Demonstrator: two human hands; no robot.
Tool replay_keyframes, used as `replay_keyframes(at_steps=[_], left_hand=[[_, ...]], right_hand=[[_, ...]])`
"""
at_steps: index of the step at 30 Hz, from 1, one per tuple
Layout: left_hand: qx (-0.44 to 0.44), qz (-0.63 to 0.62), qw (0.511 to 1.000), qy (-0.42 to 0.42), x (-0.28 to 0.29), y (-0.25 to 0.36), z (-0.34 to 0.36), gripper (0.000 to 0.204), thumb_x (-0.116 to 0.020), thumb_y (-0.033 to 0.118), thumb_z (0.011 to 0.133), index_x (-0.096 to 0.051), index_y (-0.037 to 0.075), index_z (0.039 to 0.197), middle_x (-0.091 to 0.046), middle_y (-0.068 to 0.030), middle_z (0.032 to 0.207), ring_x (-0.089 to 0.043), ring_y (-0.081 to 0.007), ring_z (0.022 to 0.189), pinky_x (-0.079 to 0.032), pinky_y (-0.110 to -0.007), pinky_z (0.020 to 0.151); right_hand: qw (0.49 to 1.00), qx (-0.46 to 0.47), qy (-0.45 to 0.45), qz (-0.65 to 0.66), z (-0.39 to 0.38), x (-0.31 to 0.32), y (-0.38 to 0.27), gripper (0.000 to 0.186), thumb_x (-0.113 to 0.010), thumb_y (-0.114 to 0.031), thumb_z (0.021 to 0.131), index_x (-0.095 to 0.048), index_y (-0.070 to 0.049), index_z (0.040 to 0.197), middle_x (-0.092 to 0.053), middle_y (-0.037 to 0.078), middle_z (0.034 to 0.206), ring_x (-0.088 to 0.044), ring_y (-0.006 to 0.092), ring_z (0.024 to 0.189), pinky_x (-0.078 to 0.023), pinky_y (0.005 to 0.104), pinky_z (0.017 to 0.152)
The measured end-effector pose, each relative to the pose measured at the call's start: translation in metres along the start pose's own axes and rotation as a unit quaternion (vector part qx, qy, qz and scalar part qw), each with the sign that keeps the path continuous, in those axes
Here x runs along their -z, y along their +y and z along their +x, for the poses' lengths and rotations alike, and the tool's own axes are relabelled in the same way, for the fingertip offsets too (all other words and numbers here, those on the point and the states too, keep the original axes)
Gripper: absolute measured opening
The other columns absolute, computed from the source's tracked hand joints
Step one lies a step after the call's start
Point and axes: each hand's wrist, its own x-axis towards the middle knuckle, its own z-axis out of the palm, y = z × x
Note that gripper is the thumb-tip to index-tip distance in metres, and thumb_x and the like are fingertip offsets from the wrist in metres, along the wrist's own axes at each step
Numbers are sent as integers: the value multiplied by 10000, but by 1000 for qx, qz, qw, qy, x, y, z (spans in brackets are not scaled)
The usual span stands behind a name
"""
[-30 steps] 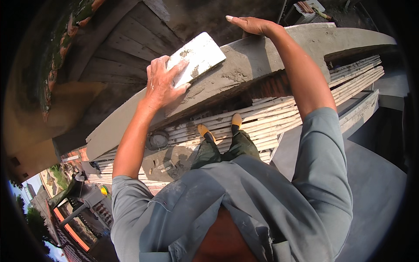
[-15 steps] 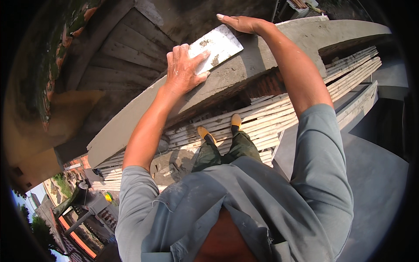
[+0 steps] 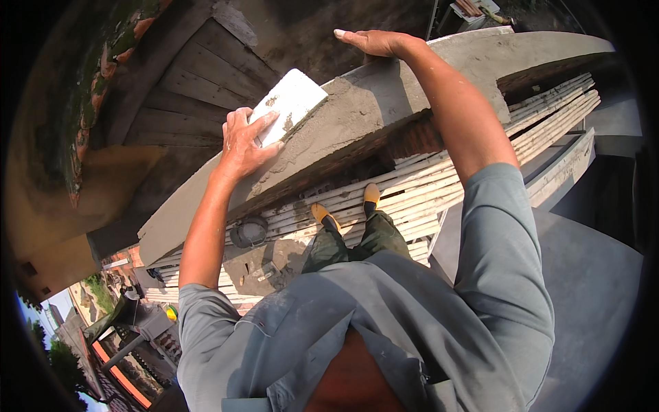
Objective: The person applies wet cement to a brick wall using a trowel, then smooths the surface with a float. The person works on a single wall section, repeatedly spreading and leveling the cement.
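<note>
My left hand [image 3: 244,144] grips a white rectangular foam block [image 3: 292,103] smeared with grey mortar, thumb lying over its top. The block lies tilted on the wet-looking mortar surface of a long curved wall top [image 3: 343,123], with one end near the far edge. Farther right, my right hand [image 3: 374,43] is at the wall's far edge. Its thumb points left and nothing shows in it; the other fingers are partly hidden.
Below the wall lies a platform of bamboo poles [image 3: 425,199], where my feet stand in yellow shoes [image 3: 320,212]. A dark bucket [image 3: 248,232] and a mortar-covered board [image 3: 274,264] are to their left. Beyond the wall, wedge-shaped steps [image 3: 199,86] curve downward.
My left hand has slid the foam block left and toward me along the wall top, uncovering rough mortar. The bucket shows more fully. My right hand has shifted slightly left.
</note>
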Motion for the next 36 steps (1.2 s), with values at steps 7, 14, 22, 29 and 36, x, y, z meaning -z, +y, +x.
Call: replay_keyframes(at_steps=[7, 14, 22, 29, 36], left_hand=[[-72, -37, 995, -65, -33, 94, 71, 692, -888, 390, 714, -743, 266, 1380, -539, -158, 1245, -481, -328, 1209, -393, -439, 1070], [-56, -28, 996, -60, -11, 57, 39, 683, -897, 379, 718, -746, 277, 1376, -521, -138, 1161, -456, -315, 1154, -382, -431, 994], [-106, -73, 990, -51, -42, 128, 113, 637, -883, 435, 722, -773, 265, 1326, -547, -154, 1165, -469, -322, 1159, -386, -444, 994], [-71, -61, 996, -9, -39, 83, 73, 652, -901, 417, 718, -764, 275, 1339, -540, -130, 1126, -463, -309, 1119, -381, -431, 965], [36, -30, 999, -21, 7, -20, -39, 702, -880, 340, 681, -753, 233, 1363, -549, -177, 1293, -499, -350, 1231, -395, -460, 1095]], right_hand=[[999, 13, -30, -39, 7, 8, -5, 1039, -272, -965, 902, -483, -243, 1618, -589, 210, 1536, -570, 384, 1416, -374, 510, 1220], [997, -14, -63, -53, 18, 10, -1, 1056, -251, -981, 889, -490, -251, 1613, -532, 192, 1596, -473, 366, 1504, -354, 521, 1231], [996, -27, -64, -48, 18, 10, 0, 1050, -291, -971, 892, -448, -249, 1639, -470, 187, 1644, -430, 396, 1527, -339, 543, 1246], [991, 82, -82, -65, 24, 13, 2, 998, -238, -937, 929, -398, -279, 1661, -365, 117, 1717, -271, 355, 1613, -192, 535, 1318], [994, 8, -48, -100, 18, 8, -1, 987, -230, -928, 945, -421, -264, 1651, -537, 159, 1600, -512, 341, 1472, -343, 487, 1253]])
